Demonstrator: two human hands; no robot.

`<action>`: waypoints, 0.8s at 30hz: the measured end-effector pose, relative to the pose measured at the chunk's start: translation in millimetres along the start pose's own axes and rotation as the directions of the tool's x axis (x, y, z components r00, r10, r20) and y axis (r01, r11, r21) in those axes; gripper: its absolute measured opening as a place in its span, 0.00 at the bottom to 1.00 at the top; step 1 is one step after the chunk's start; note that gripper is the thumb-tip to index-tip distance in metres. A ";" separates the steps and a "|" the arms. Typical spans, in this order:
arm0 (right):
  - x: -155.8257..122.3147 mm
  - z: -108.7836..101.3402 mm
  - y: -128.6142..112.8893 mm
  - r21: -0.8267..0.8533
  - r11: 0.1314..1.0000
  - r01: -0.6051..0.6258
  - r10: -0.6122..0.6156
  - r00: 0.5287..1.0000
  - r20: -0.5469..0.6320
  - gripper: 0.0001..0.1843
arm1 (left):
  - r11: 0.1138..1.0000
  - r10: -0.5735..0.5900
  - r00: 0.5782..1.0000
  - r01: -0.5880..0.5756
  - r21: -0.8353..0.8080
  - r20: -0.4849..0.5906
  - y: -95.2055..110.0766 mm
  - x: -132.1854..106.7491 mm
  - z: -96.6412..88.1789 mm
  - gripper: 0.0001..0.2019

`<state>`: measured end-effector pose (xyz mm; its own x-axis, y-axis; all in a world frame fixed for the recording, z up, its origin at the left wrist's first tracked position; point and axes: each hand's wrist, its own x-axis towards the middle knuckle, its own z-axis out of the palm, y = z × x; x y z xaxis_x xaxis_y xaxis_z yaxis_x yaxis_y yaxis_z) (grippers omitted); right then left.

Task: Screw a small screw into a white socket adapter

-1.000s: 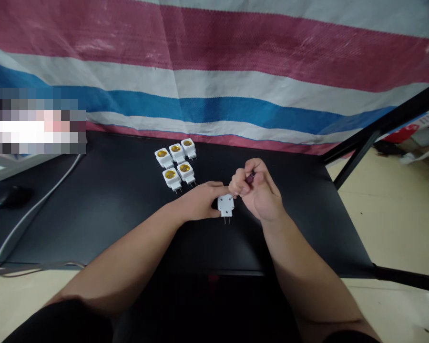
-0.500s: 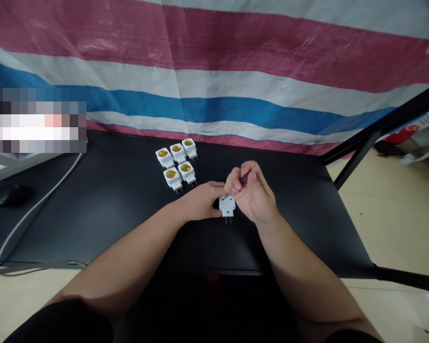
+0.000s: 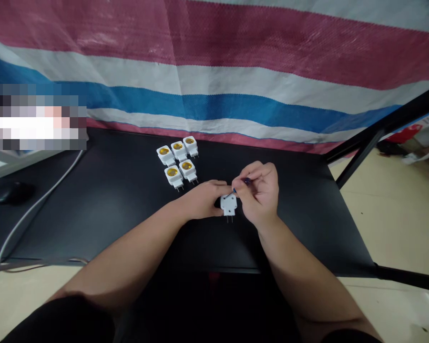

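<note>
A white plug-in lamp socket (image 3: 229,205) lies back side up on the black table, its two metal prongs toward me and screw holes showing. My left hand (image 3: 209,197) grips it from the left, fingers along the far edge and thumb at the near left. Pinched in my right hand (image 3: 260,193) is a small screwdriver (image 3: 248,181) with a dark handle. Its thin shaft slants down left, the tip at the socket's upper left hole. Fingers cover part of the handle.
Several similar sockets (image 3: 172,174) with gold-coloured round openings stand grouped at the back left. A black mouse (image 3: 13,192) and a grey cable (image 3: 45,196) are on the table's left. Behind hangs a striped sheet (image 3: 214,105); a black metal frame (image 3: 361,150) rises at right.
My right hand has turned and its fingers have shifted around the screwdriver, so more of the shaft shows. My left hand still holds the lamp socket in about the same place.
</note>
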<state>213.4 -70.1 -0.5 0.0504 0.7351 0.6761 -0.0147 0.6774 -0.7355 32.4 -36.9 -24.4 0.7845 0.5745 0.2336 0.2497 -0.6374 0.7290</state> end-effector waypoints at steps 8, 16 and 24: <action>-5.1 -0.6 -1.9 -0.140 0.984 0.109 -0.105 0.994 0.036 0.14 | 0.999 0.007 1.000 -0.006 -0.050 0.024 2.5 1.1 -1.0 0.19; 3.4 -7.6 -13.6 0.068 0.957 -0.281 0.262 0.944 0.200 0.08 | 0.998 -0.007 1.000 0.006 0.065 0.009 -4.9 -1.8 3.7 0.20; 1.7 -0.1 -7.9 0.476 0.738 -0.478 0.352 0.875 0.332 0.10 | 0.999 -0.023 1.000 0.023 0.033 0.017 2.4 -0.6 1.7 0.22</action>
<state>213.7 -74.2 6.4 -0.2930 0.8909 0.3472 -0.5101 0.1615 -0.8448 33.5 -39.7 -23.9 0.7879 0.5804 0.2059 0.2861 -0.6409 0.7123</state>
